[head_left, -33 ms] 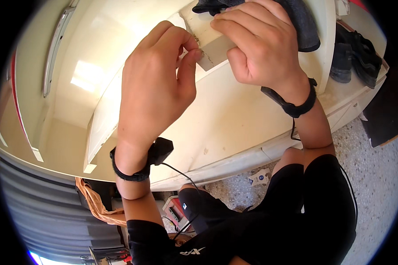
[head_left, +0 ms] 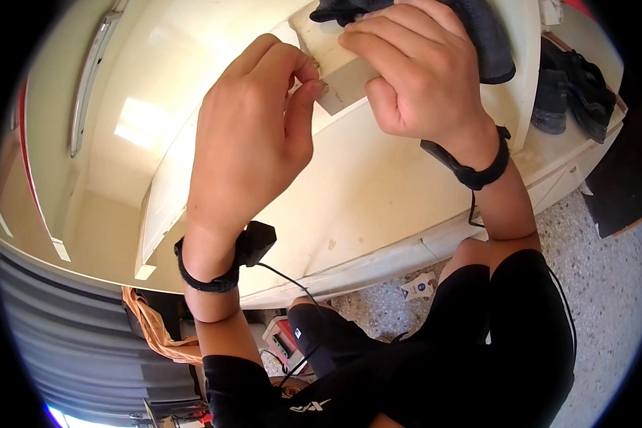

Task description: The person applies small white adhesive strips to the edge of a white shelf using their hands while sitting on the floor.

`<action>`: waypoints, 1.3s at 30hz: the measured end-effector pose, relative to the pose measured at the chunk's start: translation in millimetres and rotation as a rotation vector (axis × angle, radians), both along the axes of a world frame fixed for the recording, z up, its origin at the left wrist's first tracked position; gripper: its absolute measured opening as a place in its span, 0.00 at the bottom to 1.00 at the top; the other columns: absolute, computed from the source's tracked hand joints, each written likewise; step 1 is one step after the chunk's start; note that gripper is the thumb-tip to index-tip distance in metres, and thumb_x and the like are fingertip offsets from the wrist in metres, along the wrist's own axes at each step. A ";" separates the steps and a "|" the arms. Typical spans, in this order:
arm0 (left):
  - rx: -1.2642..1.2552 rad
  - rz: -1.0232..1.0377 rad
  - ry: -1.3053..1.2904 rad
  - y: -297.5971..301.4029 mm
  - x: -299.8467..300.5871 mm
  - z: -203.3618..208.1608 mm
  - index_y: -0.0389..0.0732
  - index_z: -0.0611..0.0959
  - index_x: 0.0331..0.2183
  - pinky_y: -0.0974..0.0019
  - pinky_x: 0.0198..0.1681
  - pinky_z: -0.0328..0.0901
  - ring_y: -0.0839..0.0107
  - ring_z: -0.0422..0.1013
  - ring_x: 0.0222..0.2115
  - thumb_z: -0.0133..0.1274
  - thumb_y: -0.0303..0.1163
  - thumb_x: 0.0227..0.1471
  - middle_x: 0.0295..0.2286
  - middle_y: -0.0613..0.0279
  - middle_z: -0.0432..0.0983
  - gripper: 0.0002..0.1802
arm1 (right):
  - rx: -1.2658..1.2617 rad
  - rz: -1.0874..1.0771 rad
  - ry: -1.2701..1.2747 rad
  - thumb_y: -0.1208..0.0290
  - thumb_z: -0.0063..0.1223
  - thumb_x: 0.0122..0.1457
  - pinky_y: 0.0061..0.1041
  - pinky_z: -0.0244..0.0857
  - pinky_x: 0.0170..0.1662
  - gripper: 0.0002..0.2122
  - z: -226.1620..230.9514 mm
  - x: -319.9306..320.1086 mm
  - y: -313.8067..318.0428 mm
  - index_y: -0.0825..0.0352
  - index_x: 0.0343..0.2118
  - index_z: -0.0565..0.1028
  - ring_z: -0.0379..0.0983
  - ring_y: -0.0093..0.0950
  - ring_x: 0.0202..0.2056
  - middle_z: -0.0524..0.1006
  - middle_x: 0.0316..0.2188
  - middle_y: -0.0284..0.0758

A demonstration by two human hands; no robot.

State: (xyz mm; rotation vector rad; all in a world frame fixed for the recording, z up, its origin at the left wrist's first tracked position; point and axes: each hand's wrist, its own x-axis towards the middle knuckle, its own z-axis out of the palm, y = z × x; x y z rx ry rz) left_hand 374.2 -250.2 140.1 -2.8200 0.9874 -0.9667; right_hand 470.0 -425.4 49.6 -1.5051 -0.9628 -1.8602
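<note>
My left hand is raised above a cream-coloured board. Its thumb and forefinger are pinched together, and a tiny bit at their tips is too small to name. To its right, my right hand has its fingers curled down and its thumb tucked in. Whatever those fingers hold, if anything, is hidden beneath them. Between the hands lies a flat grey strip with a ragged, cracked left edge. Dark cloth sits just beyond my right hand. Both wrists wear black bands with thin cables.
Black shoes stand on a ledge at the right, past an upright cream panel. A grey curtain hangs at lower left near an orange cloth. A paper tag lies on the speckled floor.
My left hand and wrist have shifted very slightly to the left. The right hand keeps almost the same place and the same curl.
</note>
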 end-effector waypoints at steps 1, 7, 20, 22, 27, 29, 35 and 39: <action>-0.001 -0.021 0.022 1.4 1.8 1.6 0.32 0.78 0.33 0.66 0.34 0.67 0.65 0.70 0.27 0.57 0.18 0.58 0.28 0.57 0.74 0.03 | -0.006 -0.001 0.001 0.73 0.56 0.43 0.37 0.69 0.52 0.12 0.1 0.3 -0.9 0.70 0.32 0.81 0.77 0.35 0.37 0.81 0.32 0.37; -0.055 -0.097 0.102 6.8 3.7 3.0 0.31 0.76 0.34 0.66 0.35 0.64 0.66 0.65 0.28 0.55 0.17 0.60 0.29 0.57 0.71 0.03 | -0.003 0.059 0.030 0.73 0.56 0.43 0.37 0.69 0.53 0.12 -0.2 -1.0 -1.3 0.70 0.32 0.80 0.77 0.35 0.37 0.80 0.32 0.37; -0.138 -0.093 0.004 5.5 -0.7 -1.7 0.34 0.85 0.32 0.68 0.30 0.70 0.69 0.76 0.26 0.65 0.19 0.51 0.30 0.59 0.80 0.05 | 0.008 0.080 0.049 0.75 0.55 0.44 0.37 0.68 0.55 0.11 -3.5 -1.3 -0.4 0.70 0.33 0.80 0.77 0.35 0.38 0.80 0.31 0.37; -0.137 -0.103 -0.031 4.2 -0.3 -2.1 0.35 0.85 0.30 0.67 0.28 0.70 0.67 0.77 0.25 0.65 0.19 0.51 0.29 0.59 0.80 0.04 | 0.008 0.077 0.052 0.75 0.55 0.44 0.37 0.68 0.55 0.11 -2.3 -1.9 -1.2 0.70 0.32 0.80 0.77 0.35 0.38 0.80 0.31 0.37; -0.069 -0.079 -0.038 4.0 2.1 -2.5 0.36 0.83 0.32 0.65 0.28 0.70 0.63 0.76 0.25 0.62 0.19 0.53 0.29 0.60 0.77 0.04 | -0.016 0.068 0.067 0.75 0.55 0.44 0.37 0.68 0.55 0.11 -3.1 -1.5 -2.7 0.70 0.33 0.80 0.77 0.35 0.38 0.80 0.32 0.37; -0.007 -0.080 -0.072 9.5 2.8 -2.1 0.37 0.81 0.32 0.63 0.28 0.69 0.61 0.76 0.26 0.62 0.20 0.54 0.29 0.60 0.76 0.05 | -0.015 0.076 0.065 0.74 0.55 0.44 0.37 0.68 0.55 0.11 -2.8 -1.9 -1.6 0.70 0.33 0.80 0.77 0.35 0.39 0.80 0.32 0.37; 0.101 -0.100 -0.151 15.0 4.7 -1.2 0.41 0.81 0.33 0.61 0.28 0.69 0.60 0.75 0.28 0.62 0.23 0.55 0.29 0.63 0.75 0.06 | 0.006 0.082 0.052 0.74 0.56 0.45 0.37 0.68 0.56 0.11 -3.4 -0.5 -1.2 0.70 0.33 0.80 0.77 0.35 0.39 0.80 0.33 0.37; 0.169 -0.145 -0.203 18.2 7.2 -2.9 0.42 0.81 0.33 0.62 0.28 0.69 0.62 0.76 0.28 0.63 0.22 0.53 0.30 0.66 0.76 0.06 | 0.012 0.081 0.051 0.74 0.56 0.45 0.37 0.68 0.56 0.11 -4.4 -0.9 -0.7 0.70 0.33 0.80 0.77 0.35 0.39 0.80 0.33 0.37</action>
